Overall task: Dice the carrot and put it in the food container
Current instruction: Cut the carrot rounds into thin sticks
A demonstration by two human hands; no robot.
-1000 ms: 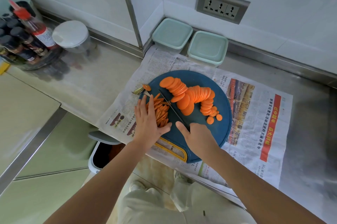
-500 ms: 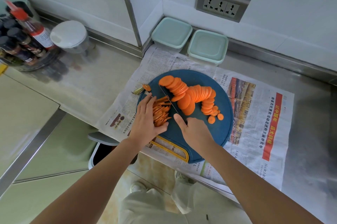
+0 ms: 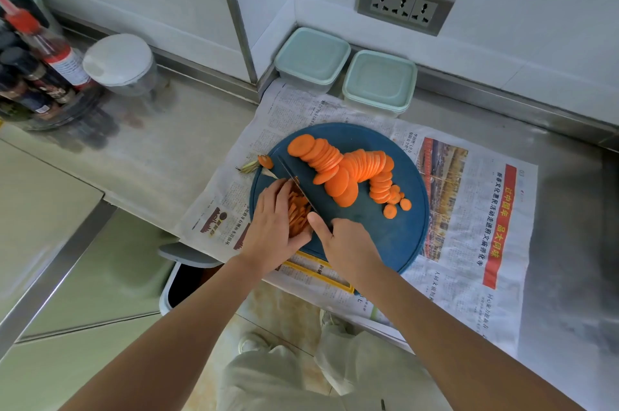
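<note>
A round blue cutting board lies on newspaper and carries a long fan of orange carrot slices. At the board's left side sits a small pile of carrot strips. My left hand rests over that pile with straight fingers pressing it from the left. My right hand grips the handle of a knife, forefinger along the spine, and the blade lies against the right side of the strips. Two lidded pale green food containers stand by the wall behind the board.
Carrot end trimmings lie at the board's left edge. A rack of sauce bottles and a white-lidded jar stand at the far left of the steel counter. An open bin is below the counter edge. A wall socket is above.
My left hand has closed in over the strip pile and the knife has moved left against it, bunching the strips tighter. The slices have not moved.
</note>
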